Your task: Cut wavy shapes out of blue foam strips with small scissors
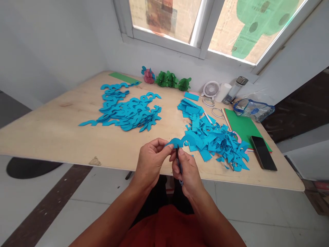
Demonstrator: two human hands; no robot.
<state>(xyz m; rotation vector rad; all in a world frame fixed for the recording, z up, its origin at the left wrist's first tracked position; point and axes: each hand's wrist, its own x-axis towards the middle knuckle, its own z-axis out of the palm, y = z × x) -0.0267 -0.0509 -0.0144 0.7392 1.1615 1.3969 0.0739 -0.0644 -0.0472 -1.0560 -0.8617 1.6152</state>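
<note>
My left hand (151, 161) pinches a curved strip of blue paper (177, 141) between thumb and fingers (167, 146), narrow and tight on its left end, while my right hand (189, 175) closes narrow around a slim dark tool (177, 159) with a blue grip (181, 182) at its lower end (scissors, maybe; from up here I cannot tell). The tool's tip (177, 150) stands up just under the strip, touching it or nearly so, I cannot say which. The strip's long axis runs across me from left to right, arching upward, and its right end lies nearer my right hand, reaching toward the loose pile of blue scraps (213, 140) just beside it. Both hands sit above the near edge of the table (51, 133), with the heap of curved blue pieces (128, 113) farther off to my left, and the phone (263, 152) at the edge of a green sheet (244, 125) out past the scraps on my right
</note>
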